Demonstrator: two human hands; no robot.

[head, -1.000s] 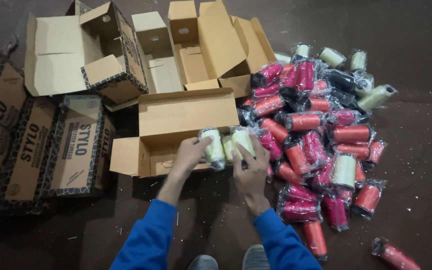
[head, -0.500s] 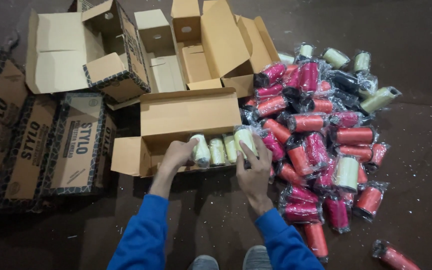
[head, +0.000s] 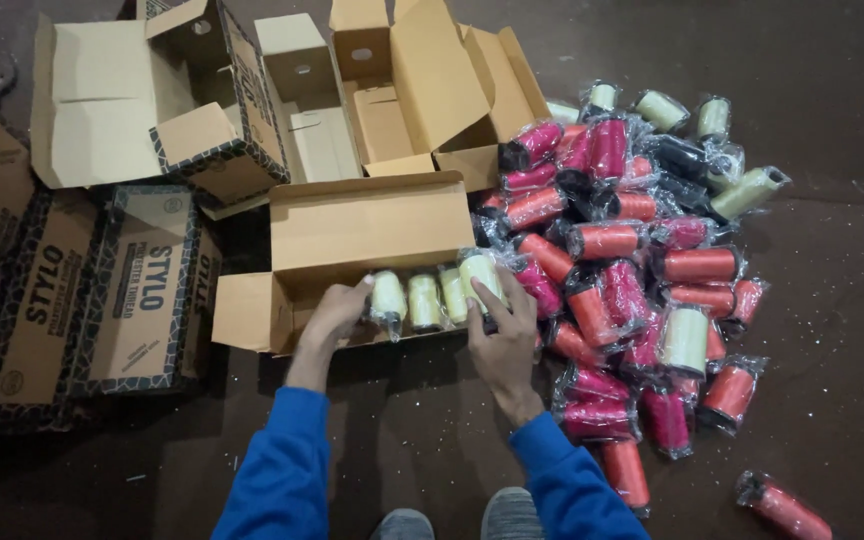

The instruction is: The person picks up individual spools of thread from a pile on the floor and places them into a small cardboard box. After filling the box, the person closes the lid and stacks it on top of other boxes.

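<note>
An open brown carton [head: 367,225] lies on its side on the dark floor in front of me. Inside it, a short row of pale cream thread cones [head: 425,300] in clear wrap stands upright. My left hand [head: 337,315] grips the leftmost cream cone [head: 388,297] of that row. At the row's right end my right hand [head: 502,325] closes around another cream cone [head: 480,275]. Both my sleeves are blue.
A heap of wrapped red, pink and orange thread cones [head: 632,290] lies to the right, with a few cream ones [head: 685,340] and black ones among them. Open empty cartons [head: 392,90] stand behind. Printed closed boxes [head: 82,290] lie at the left. My shoes [head: 457,520] show at the bottom.
Both hands moved from above the carton's front edge down into it, carrying the cream cones into the row inside.
</note>
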